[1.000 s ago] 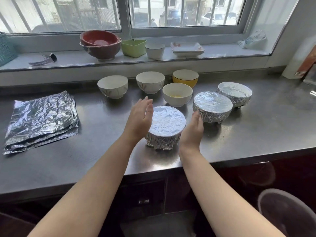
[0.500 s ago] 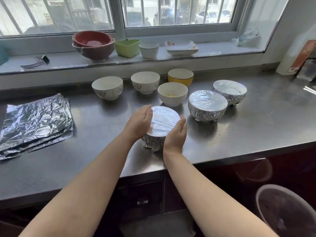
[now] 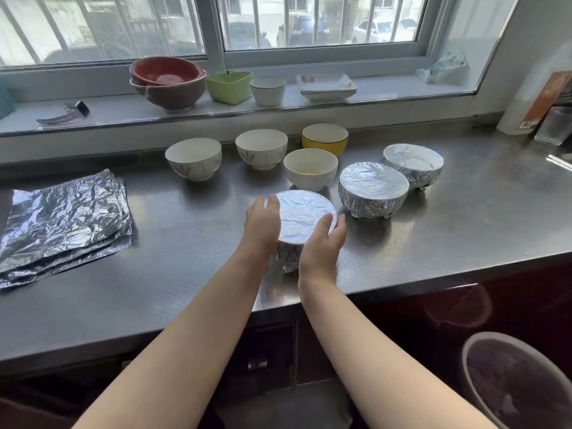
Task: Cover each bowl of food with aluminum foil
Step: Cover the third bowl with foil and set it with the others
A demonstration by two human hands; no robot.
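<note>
Cupping the nearest round foil-wrapped bowl (image 3: 305, 216) from both sides near the front edge of the grey steel counter (image 3: 433, 243): left hand (image 3: 263, 224) is pressing the left wall with fingers curled over the rim, right hand (image 3: 320, 244) is curving around the right side. Two more foil-covered bowls (image 3: 373, 188) (image 3: 413, 164) are sitting just right and further back. Crinkled spare foil sheets (image 3: 66, 218) are lying well to the left. Behind, three uncovered white bowls (image 3: 310, 168) (image 3: 194, 158) (image 3: 261, 148) and a yellow bowl (image 3: 325, 139) are waiting by the windowsill.
</note>
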